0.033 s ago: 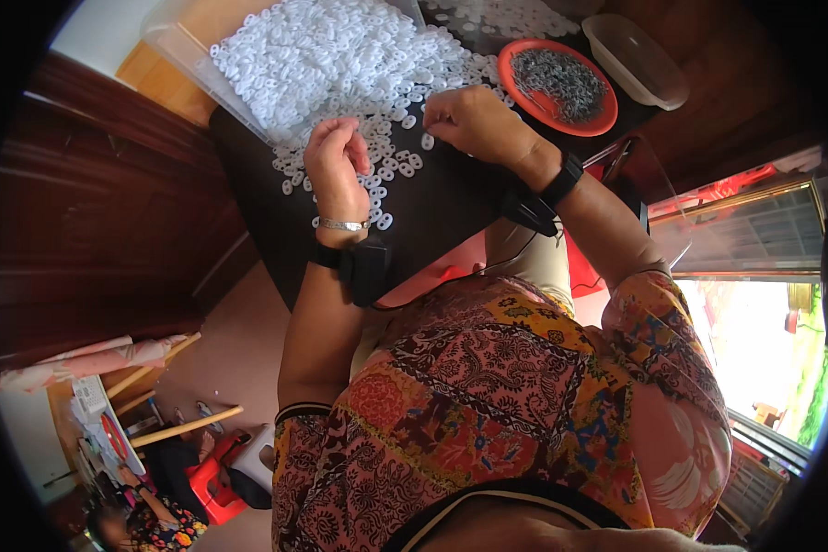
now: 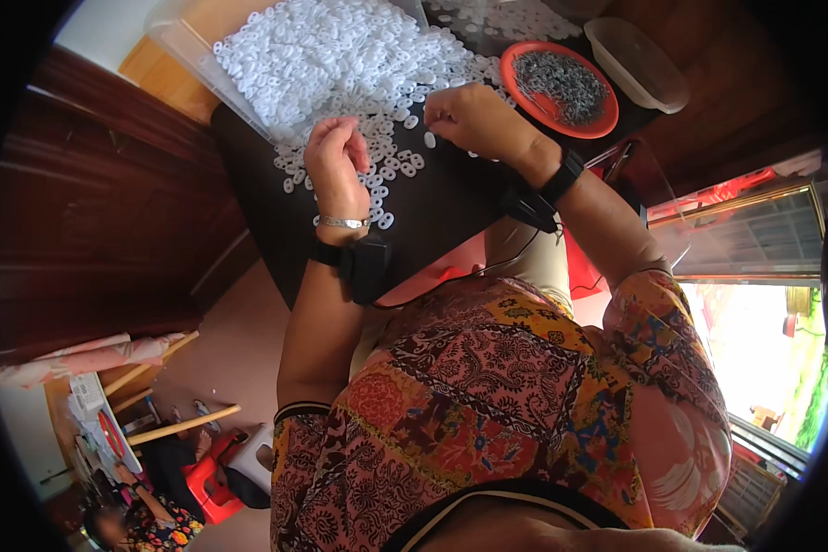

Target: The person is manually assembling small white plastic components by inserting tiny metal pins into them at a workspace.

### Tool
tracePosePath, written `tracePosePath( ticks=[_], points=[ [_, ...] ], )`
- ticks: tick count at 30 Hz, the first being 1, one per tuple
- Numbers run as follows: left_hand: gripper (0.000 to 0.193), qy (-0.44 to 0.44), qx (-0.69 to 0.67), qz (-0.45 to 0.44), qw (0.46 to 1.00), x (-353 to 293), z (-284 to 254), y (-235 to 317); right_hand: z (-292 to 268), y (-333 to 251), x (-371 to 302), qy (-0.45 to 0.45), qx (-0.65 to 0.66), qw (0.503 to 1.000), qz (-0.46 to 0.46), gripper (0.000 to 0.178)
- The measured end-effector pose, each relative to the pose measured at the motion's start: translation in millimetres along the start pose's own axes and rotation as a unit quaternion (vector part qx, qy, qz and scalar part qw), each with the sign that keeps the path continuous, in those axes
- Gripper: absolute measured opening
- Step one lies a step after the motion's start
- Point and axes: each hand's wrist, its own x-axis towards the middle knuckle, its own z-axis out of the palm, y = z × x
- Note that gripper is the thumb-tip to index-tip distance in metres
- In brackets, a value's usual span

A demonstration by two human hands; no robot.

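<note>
My left hand (image 2: 337, 167) is raised over the dark table, fingers curled in and thumb against them; whatever they hold is hidden. Several small white oval plastic pieces with two holes (image 2: 407, 169) lie around and beneath it. To the right, my right hand (image 2: 478, 120) is closed in a pinch, its fingertips turned down and left. One white oval piece (image 2: 431, 140) shows right below those fingertips, its holes not visible. I cannot tell whether it is gripped or lying loose. A clear plastic bin (image 2: 248, 112) heaped with the same pieces spills onto the table beyond my hands.
A red round dish (image 2: 607, 120) of small grey metal parts stands at the far right, beside a clear plastic tray (image 2: 676, 99). The dark table (image 2: 469, 198) has its near edge before my lap. At lower left, another person (image 2: 152, 524) is near a red stool (image 2: 213, 478).
Both hands keep nearly the same place and pose. The piece below my right fingertips showed its holes before; now its face looks plain.
</note>
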Motion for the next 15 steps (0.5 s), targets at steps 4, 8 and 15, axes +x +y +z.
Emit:
tracePosePath(
  ticks=[4, 8, 15],
  points=[
    [0.012, 0.020, -0.018, 0.011, 1.000, 4.5, -4.3, 0.2, 6.3, 9.6, 33.5, -0.017, -0.079, 0.996, -0.031, 0.014],
    [0.009, 0.025, -0.030, 0.006, 0.999, 4.5, -3.5, -1.2, 19.1, 9.3, 63.3, -0.033, -0.131, 0.990, -0.045, 0.017],
    [0.007, 0.019, -0.032, -0.004, 0.999, 5.3, 0.0, -2.5, 27.7, 14.2, 68.9, -0.117, -0.209, 0.971, 0.000, 0.017]
  ],
)
